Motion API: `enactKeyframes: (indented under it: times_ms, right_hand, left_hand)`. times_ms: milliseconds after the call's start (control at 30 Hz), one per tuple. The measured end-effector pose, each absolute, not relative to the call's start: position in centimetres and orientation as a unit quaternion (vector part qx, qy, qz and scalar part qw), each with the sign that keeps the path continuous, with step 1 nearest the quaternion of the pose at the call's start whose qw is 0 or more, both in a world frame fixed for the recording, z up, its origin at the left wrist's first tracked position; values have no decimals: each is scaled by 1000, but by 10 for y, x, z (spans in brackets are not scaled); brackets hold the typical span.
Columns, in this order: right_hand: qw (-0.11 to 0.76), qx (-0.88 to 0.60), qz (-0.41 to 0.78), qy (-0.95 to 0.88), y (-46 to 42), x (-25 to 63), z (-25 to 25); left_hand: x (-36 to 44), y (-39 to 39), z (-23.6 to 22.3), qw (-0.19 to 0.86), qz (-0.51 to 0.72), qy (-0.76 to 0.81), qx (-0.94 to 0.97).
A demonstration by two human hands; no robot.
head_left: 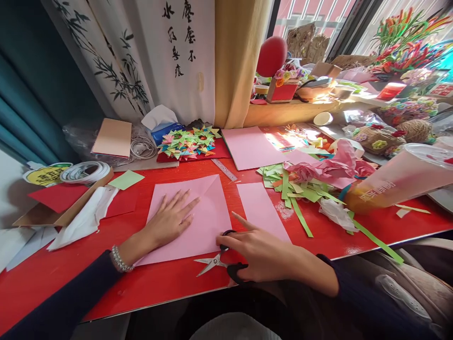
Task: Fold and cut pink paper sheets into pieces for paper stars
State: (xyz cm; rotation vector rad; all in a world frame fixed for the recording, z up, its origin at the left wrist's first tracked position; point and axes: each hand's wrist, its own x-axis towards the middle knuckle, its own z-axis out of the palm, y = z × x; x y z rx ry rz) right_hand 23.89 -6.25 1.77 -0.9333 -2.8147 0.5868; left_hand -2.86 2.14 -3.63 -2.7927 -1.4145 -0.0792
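My left hand (173,218) lies flat with fingers spread on a pink paper sheet (208,222), which has a diagonal crease near its upper right corner. In my right hand (264,252) is a pair of scissors (214,260) with black handles, held by the finger loops. Their blades stand apart and point left, by the sheet's lower edge. The index finger of that hand stretches out over the red table. Just beyond it lies a narrow pink paper strip (264,208), partly behind the hand.
Green paper scraps (300,189) and crumpled pink paper (336,163) lie at right beside a plastic drink cup (399,177). Further back are a ruler (224,170), folded paper stars (191,141) and a pink paper stack (247,146). A cardboard tray (76,205) stands at left.
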Motion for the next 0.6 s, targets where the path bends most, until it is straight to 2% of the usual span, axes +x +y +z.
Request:
enactKeyframes:
  times_ms: [133,233,333,433,500,600]
  right_hand:
    - [79,-331,202,-918,-77,246,16]
    - [95,-362,203,-905,-89,260,20]
    - [166,-481,143,-849,-91,286,28]
    - [232,-634,56,-736,-78,314,41]
    - [236,-684,30,-690,-61,327,53]
    - [216,-681,57,-697,-29,326,71]
  left_hand:
    - [-29,21,-30,-44,18,-471,-881]
    - [-25,14,-15,-39,51,-464,-884]
    - [-19,9,4,-13,83,-441,-893]
    - [-17,16,23,-56,98,-420,-901]
    - [-15,31,30,-81,84,-409,-905]
    - [-12,58,25,-63,63,-377,-922]
